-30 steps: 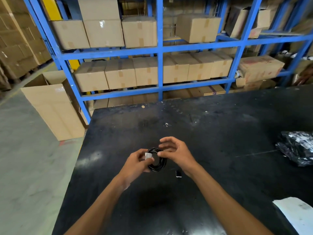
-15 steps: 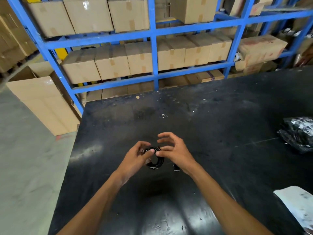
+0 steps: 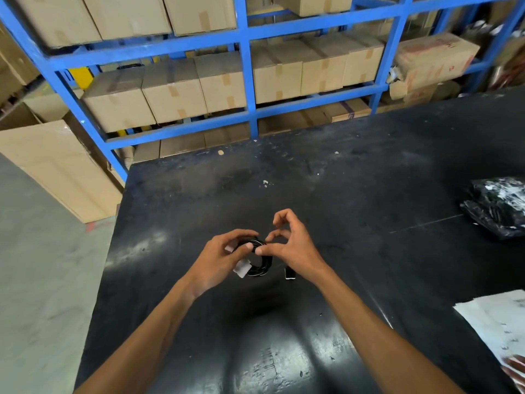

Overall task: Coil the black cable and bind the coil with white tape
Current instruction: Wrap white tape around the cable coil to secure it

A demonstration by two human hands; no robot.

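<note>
Between both hands [image 3: 255,251], each pinching it: black cable coil [image 3: 260,267], white tape [image 3: 241,270] half hidden.

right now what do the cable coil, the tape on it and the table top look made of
Cable coil: glossy black plastic or rubber jacket, with highlights along its loops. Tape: matte white, paper or plastic; too small to tell. Table top: hard black painted or laminated board, semi-gloss with glare patches and scuffs.

both hands [image 3: 255,254] pinching coiled black cable [image 3: 260,265], white tape [image 3: 241,270]

coil [image 3: 260,267] partly hidden by left hand [image 3: 218,260]
</note>
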